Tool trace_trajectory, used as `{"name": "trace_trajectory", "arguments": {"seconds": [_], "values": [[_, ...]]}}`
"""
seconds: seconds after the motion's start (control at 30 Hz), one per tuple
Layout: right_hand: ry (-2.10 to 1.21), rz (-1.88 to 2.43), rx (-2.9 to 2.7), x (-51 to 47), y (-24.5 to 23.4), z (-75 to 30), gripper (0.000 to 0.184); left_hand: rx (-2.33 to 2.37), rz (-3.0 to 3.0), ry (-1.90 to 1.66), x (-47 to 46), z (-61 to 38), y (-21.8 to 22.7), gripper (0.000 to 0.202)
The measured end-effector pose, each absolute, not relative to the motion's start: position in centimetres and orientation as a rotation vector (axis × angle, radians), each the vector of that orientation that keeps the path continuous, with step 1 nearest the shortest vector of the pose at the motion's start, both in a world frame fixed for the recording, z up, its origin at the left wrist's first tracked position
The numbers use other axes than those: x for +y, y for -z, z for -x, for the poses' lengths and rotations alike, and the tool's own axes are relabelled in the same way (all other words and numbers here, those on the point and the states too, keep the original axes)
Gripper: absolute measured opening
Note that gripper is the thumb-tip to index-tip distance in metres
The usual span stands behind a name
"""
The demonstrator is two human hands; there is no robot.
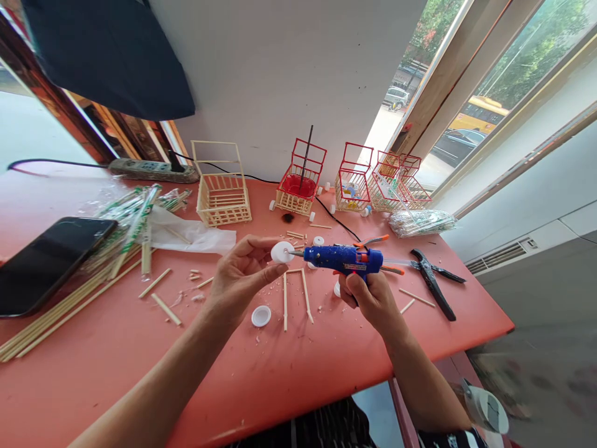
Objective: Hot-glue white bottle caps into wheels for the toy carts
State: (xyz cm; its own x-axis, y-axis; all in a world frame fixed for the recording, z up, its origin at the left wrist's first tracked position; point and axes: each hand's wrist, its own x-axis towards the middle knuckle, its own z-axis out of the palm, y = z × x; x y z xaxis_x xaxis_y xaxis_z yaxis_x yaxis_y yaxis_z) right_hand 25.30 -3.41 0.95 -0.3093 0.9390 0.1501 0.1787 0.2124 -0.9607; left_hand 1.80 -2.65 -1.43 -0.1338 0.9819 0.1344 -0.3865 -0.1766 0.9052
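My left hand point(245, 274) pinches a white bottle cap point(282, 252) between thumb and fingers, above the table. In my right hand point(370, 302) is a blue hot glue gun point(345, 259), its metal nozzle pointing left and meeting the middle of the cap's face. A clear glue stick point(398, 263) sticks out of the gun's rear. Under my hands lies a three-sided frame of wooden sticks point(305, 295), with another white cap point(261, 316) on the table to its left. Pliers with orange handles point(373, 241) lie partly hidden behind the gun.
Small stick carts stand along the wall: a plain one point(224, 199), one with a red bowl point(298, 185) and several red-edged ones. A phone point(51, 261), wrapped chopsticks point(135, 224) and a power strip point(152, 170) are at left. Black-handled pliers point(433, 283) lie at right.
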Motion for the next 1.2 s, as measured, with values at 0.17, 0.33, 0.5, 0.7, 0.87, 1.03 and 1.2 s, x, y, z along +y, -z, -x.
{"name": "trace_trajectory", "arguments": {"seconds": [0.17, 0.33, 0.5, 0.7, 0.87, 1.03, 1.2], "values": [[-1.173, 1.053, -1.685, -3.40, -1.09, -25.26, 0.064, 0.886, -0.942, -1.559, -2.61, -1.91, 1.34, 0.044], [-1.172, 1.049, -1.699, -3.39, -1.05, -25.26, 0.065, 0.865, -0.959, -1.533, -2.72, -2.09, 1.32, 0.040], [-1.161, 1.058, -1.666, -3.32, -0.75, -25.46, 0.064, 0.835, -1.002, -1.513, -2.74, -1.94, 1.57, 0.038], [-1.151, 1.073, -1.669, -3.32, -0.58, -25.65, 0.064, 0.877, -1.001, -1.522, -2.67, -1.78, 1.86, 0.042], [-1.128, 1.091, -1.695, -3.28, -0.52, -25.70, 0.064, 0.877, -0.999, -1.524, -2.67, -1.76, 1.80, 0.043], [-1.107, 1.057, -1.711, -3.27, -0.38, -25.81, 0.063, 0.863, -0.987, -1.526, -2.68, -1.80, 1.72, 0.042], [-1.104, 1.035, -1.711, -3.34, -0.54, -25.64, 0.063, 0.835, -0.992, -1.530, -2.63, -1.80, 1.86, 0.038]]}}
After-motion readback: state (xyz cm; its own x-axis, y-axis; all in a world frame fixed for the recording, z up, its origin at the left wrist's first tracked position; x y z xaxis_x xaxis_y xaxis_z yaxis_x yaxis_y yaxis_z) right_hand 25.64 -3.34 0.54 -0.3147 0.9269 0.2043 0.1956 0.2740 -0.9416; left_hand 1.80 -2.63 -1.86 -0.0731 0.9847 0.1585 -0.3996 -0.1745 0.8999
